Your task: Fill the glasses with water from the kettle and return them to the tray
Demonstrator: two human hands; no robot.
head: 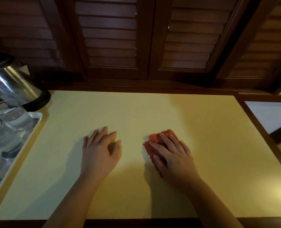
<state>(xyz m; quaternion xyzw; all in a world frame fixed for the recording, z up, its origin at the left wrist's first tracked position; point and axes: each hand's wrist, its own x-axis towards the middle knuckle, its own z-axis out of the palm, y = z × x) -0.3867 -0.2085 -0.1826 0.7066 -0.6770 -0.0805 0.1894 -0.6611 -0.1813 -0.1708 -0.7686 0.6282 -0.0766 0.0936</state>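
A steel kettle [13, 83] stands on its black base at the far left of the table. In front of it a white tray [36, 122] holds clear glasses; one [9, 112] stands near the kettle and another [3, 137] is closer to me, and more of the tray runs off the left edge. My left hand [102, 152] rests flat on the yellow table top [153, 112], fingers spread, holding nothing. My right hand [172, 153] presses down on a red cloth [159, 137] lying on the table.
Dark wooden louvred shutters [110, 38] rise right behind the table's back edge. A wooden frame [260, 129] borders the table top on the right, with a pale surface beyond it.
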